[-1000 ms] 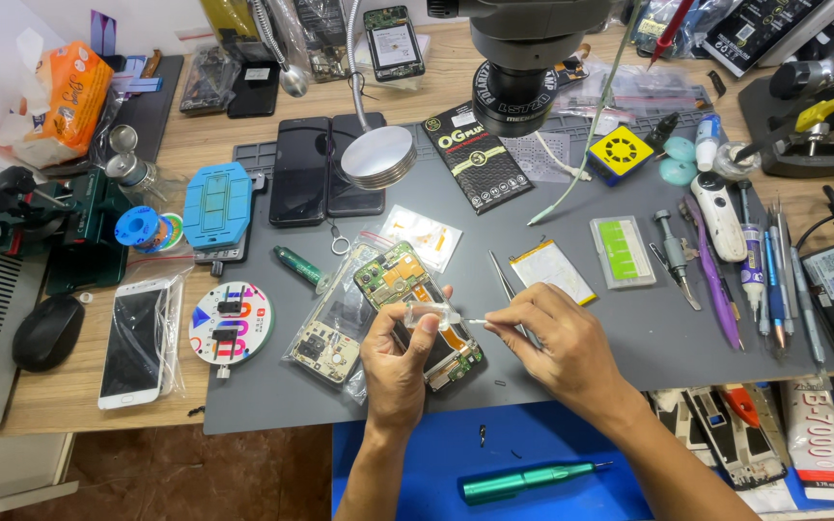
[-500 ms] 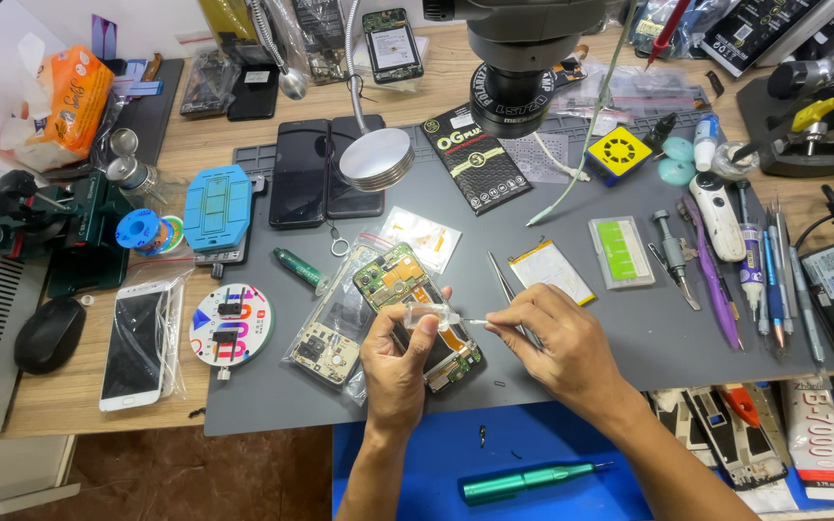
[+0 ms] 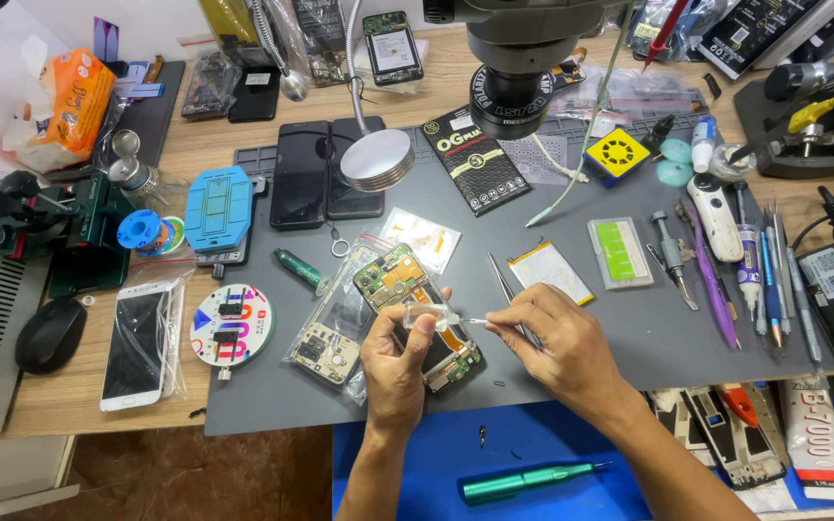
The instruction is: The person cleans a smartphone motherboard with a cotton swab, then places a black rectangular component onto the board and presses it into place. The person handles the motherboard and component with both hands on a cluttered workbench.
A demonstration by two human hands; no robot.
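Note:
My left hand pinches a small clear plastic piece just above an opened phone with its green circuit board showing, which lies on the grey work mat. My right hand holds thin metal tweezers, their tip touching the clear piece. Both hands meet over the middle of the phone.
A second circuit board in a clear bag lies left of the phone. A round parts dish, a white phone, a microscope head and a lamp disc surround it. Tools line the right; a green screwdriver lies near me.
Both hands stay over the opened phone. The tweezers' tip has shifted slightly toward the clear piece in my left fingers.

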